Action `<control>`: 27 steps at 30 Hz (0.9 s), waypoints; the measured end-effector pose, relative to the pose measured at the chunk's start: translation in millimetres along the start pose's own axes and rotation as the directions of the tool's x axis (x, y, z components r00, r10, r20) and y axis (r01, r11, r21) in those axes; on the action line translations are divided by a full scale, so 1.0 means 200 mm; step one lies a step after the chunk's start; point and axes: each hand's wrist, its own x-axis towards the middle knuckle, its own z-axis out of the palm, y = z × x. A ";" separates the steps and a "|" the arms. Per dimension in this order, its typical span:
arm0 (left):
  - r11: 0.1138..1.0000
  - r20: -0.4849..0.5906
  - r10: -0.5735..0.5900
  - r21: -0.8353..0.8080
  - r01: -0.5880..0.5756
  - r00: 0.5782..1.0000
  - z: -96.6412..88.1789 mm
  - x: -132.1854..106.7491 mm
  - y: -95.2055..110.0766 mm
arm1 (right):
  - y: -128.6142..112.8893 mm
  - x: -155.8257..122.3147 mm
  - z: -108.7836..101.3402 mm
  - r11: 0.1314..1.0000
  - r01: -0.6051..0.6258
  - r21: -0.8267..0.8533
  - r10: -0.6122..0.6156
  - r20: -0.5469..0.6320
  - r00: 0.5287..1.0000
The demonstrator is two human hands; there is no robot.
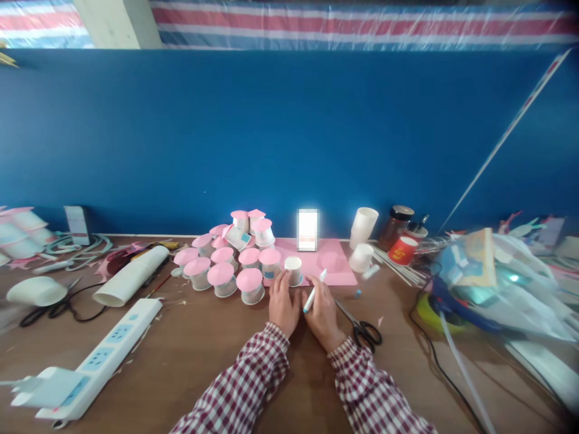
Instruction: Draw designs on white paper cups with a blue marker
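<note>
A small white paper cup [293, 272] stands on a pink sheet of paper [341, 260]. My left hand [284, 305] holds the cup by its near left side, fingers curled against it. In my right hand [324, 313] is a white marker [310, 299] with a blue end pointing down; these fingers lie close to the cup's right side. Left of the cup, several paper cups topped with pink paper discs [249, 279] stand in a cluster. Scissors [365, 333] lie just right of my right hand, partly behind the wrist.
More white cups [360, 258] and a stack of cups [363, 226] stand to the right, near a red cup [402, 249] and a dark-lidded jar [398, 222]. A power strip [106, 355] and a long white cup stack [132, 276] lie left. Plastic bags [520, 277] crowd the far right.
</note>
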 end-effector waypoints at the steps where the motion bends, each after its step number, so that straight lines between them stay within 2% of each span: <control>1: 1.000 0.016 0.006 0.001 -0.006 1.000 0.01 -0.01 0.00 | 0.00 0.00 0.01 1.000 -0.010 -0.006 0.010 0.014 1.000; 6: 0.994 -0.008 -0.107 -0.022 0.107 0.994 0.03 0.02 -0.01 | 0.02 0.02 0.04 0.997 -0.071 -0.033 0.072 0.048 0.996; 10: 0.966 0.098 -0.225 -0.106 0.235 0.969 0.04 0.05 0.00 | 0.03 0.05 0.07 0.995 -0.093 -0.033 0.095 0.081 0.992; 12: 0.949 0.142 -0.249 -0.164 0.271 0.958 0.05 0.05 0.00 | 0.03 0.06 0.08 0.996 -0.088 -0.006 0.088 0.097 0.991; 16: 0.937 0.137 -0.221 -0.244 0.249 0.966 0.07 0.03 -0.02 | 0.03 0.05 0.07 0.992 -0.120 0.030 0.117 0.091 0.989; 24: 0.956 0.076 -0.190 -0.212 0.202 0.979 0.05 -0.01 -0.05 | 0.00 0.05 0.05 0.989 -0.145 0.038 0.138 0.144 0.980; 27: 0.961 0.071 -0.185 -0.196 0.196 0.980 0.05 -0.02 -0.06 | 0.00 0.04 0.05 0.987 -0.156 0.043 0.149 0.132 0.980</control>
